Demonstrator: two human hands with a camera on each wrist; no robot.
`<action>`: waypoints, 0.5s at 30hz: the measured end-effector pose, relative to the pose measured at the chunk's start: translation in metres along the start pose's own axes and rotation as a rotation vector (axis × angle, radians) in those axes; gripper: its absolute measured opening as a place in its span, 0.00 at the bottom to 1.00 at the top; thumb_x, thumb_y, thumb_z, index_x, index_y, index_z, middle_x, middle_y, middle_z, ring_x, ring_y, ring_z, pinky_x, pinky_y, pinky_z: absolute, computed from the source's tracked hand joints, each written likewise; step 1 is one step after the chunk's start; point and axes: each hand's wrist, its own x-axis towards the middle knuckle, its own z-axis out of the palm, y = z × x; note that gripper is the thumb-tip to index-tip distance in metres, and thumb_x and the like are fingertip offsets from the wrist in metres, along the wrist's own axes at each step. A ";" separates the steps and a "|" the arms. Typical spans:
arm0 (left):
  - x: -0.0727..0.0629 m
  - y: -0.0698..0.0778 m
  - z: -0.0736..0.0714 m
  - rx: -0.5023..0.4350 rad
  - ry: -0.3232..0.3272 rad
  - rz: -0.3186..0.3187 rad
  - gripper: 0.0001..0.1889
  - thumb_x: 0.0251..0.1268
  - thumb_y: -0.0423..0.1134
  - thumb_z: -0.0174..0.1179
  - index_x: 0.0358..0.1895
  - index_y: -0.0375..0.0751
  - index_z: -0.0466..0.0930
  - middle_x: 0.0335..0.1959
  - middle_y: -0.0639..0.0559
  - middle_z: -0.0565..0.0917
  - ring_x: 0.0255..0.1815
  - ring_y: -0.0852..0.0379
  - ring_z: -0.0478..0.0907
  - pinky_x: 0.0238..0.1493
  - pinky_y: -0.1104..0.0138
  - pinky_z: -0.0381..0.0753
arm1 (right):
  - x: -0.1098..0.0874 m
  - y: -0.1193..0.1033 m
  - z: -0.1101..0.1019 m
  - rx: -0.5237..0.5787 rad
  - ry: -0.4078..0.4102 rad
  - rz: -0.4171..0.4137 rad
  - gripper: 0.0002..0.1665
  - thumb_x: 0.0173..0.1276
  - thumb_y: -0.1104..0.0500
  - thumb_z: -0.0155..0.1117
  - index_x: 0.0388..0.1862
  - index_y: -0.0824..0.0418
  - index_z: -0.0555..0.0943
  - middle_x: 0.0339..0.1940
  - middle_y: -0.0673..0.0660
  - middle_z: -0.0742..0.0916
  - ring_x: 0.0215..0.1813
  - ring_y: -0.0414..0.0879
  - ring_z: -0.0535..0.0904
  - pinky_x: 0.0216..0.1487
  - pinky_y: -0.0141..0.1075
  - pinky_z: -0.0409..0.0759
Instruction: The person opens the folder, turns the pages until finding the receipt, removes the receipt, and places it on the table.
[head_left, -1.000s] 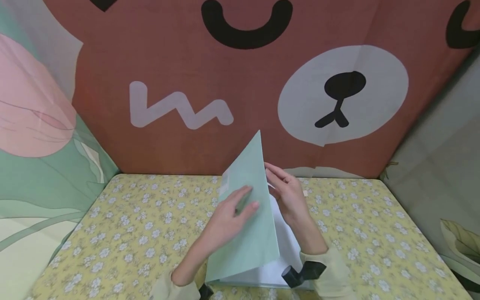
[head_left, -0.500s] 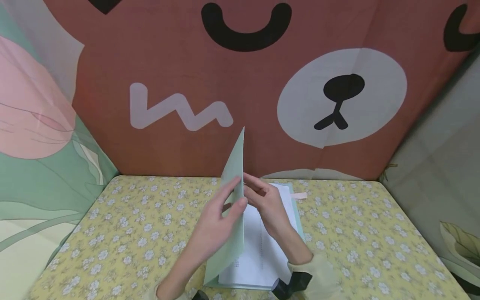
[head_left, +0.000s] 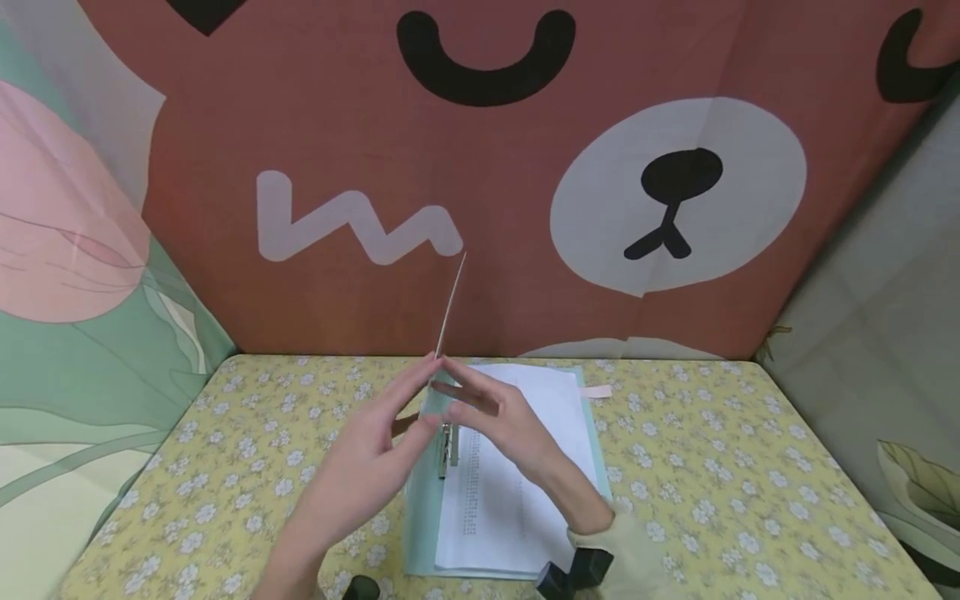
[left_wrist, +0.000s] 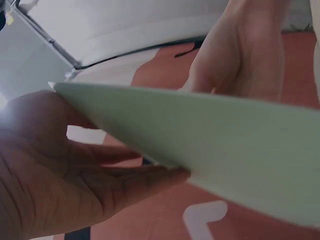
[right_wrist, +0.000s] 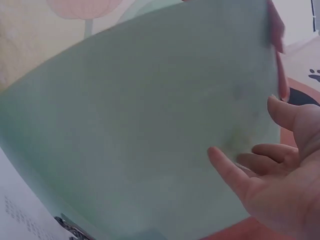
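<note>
A light green file folder [head_left: 415,533] lies on the table with its cover [right_wrist: 140,120] raised nearly upright, seen almost edge-on in the head view. My left hand [head_left: 363,462] is at the cover's outer side, its extended fingers resting against it. On the inner side, my right hand [head_left: 517,421] has its fingers stretched toward the cover, touching it near the edge. Printed white sheets [head_left: 525,500] lie inside the folder. A metal clip [head_left: 447,450] stands along the left margin of the sheets, partly hidden by my hands.
A yellow flowered cloth [head_left: 712,475] covers the table. One pale pink tab [head_left: 597,391] sticks out from the folder's right side. Behind the table hangs a reddish-brown backdrop [head_left: 337,308] with a bear print.
The cover has swung leftward from leaning over the sheets to nearly upright, and both hands moved left with it. More of the sheets and the metal clip now show.
</note>
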 end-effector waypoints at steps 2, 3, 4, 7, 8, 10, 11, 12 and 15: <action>-0.001 0.000 -0.009 0.008 -0.013 -0.014 0.27 0.82 0.39 0.54 0.80 0.46 0.65 0.80 0.50 0.65 0.77 0.45 0.66 0.63 0.50 0.79 | 0.001 -0.001 -0.005 0.027 -0.014 0.001 0.35 0.81 0.55 0.60 0.81 0.61 0.65 0.79 0.59 0.72 0.74 0.54 0.74 0.65 0.47 0.80; -0.002 0.000 -0.014 0.014 -0.014 -0.021 0.27 0.81 0.38 0.54 0.79 0.47 0.66 0.79 0.48 0.66 0.76 0.44 0.67 0.63 0.51 0.80 | 0.001 -0.001 -0.008 0.038 -0.015 0.007 0.34 0.81 0.56 0.59 0.81 0.63 0.66 0.78 0.61 0.73 0.72 0.56 0.76 0.63 0.47 0.81; -0.003 -0.001 -0.019 0.014 -0.013 -0.038 0.27 0.81 0.37 0.54 0.79 0.47 0.66 0.79 0.48 0.67 0.75 0.43 0.69 0.62 0.52 0.81 | 0.001 -0.001 -0.011 0.037 -0.014 0.013 0.33 0.81 0.55 0.59 0.79 0.65 0.67 0.76 0.64 0.74 0.71 0.57 0.77 0.62 0.47 0.82; -0.010 -0.009 -0.036 0.041 -0.007 -0.075 0.27 0.81 0.36 0.54 0.79 0.48 0.67 0.78 0.45 0.68 0.72 0.42 0.73 0.61 0.57 0.81 | 0.001 0.000 -0.018 -0.011 -0.002 0.036 0.29 0.82 0.55 0.58 0.74 0.69 0.73 0.70 0.68 0.80 0.66 0.60 0.81 0.59 0.47 0.84; -0.012 -0.013 -0.042 0.056 -0.005 -0.082 0.27 0.81 0.36 0.54 0.79 0.48 0.67 0.78 0.43 0.68 0.71 0.42 0.74 0.60 0.60 0.81 | 0.001 0.000 -0.020 -0.037 0.007 0.046 0.27 0.81 0.55 0.59 0.72 0.70 0.75 0.67 0.68 0.81 0.65 0.61 0.82 0.58 0.46 0.85; -0.017 -0.022 -0.055 0.102 -0.005 -0.080 0.27 0.81 0.35 0.54 0.79 0.50 0.67 0.76 0.42 0.71 0.63 0.44 0.82 0.53 0.66 0.83 | 0.000 -0.001 -0.025 -0.095 0.027 0.063 0.25 0.81 0.55 0.58 0.68 0.70 0.78 0.63 0.67 0.85 0.62 0.61 0.83 0.56 0.45 0.86; -0.020 -0.027 -0.061 0.135 -0.003 -0.062 0.27 0.80 0.34 0.55 0.79 0.50 0.67 0.73 0.42 0.74 0.55 0.48 0.86 0.47 0.69 0.83 | -0.001 -0.001 -0.028 -0.122 0.037 0.069 0.24 0.81 0.55 0.58 0.66 0.70 0.79 0.61 0.66 0.86 0.61 0.60 0.84 0.55 0.45 0.86; -0.023 -0.032 -0.067 0.160 -0.005 -0.050 0.28 0.80 0.34 0.56 0.79 0.51 0.68 0.67 0.42 0.79 0.45 0.52 0.86 0.40 0.71 0.81 | -0.002 -0.002 -0.031 -0.150 0.048 0.078 0.23 0.81 0.56 0.59 0.65 0.69 0.80 0.60 0.65 0.87 0.60 0.60 0.85 0.54 0.45 0.87; -0.030 -0.045 -0.083 0.235 0.000 0.008 0.28 0.78 0.31 0.57 0.77 0.50 0.70 0.31 0.52 0.80 0.20 0.62 0.69 0.23 0.68 0.71 | -0.004 -0.004 -0.042 -0.214 0.077 0.096 0.21 0.81 0.56 0.59 0.63 0.69 0.81 0.56 0.63 0.88 0.57 0.56 0.86 0.52 0.44 0.87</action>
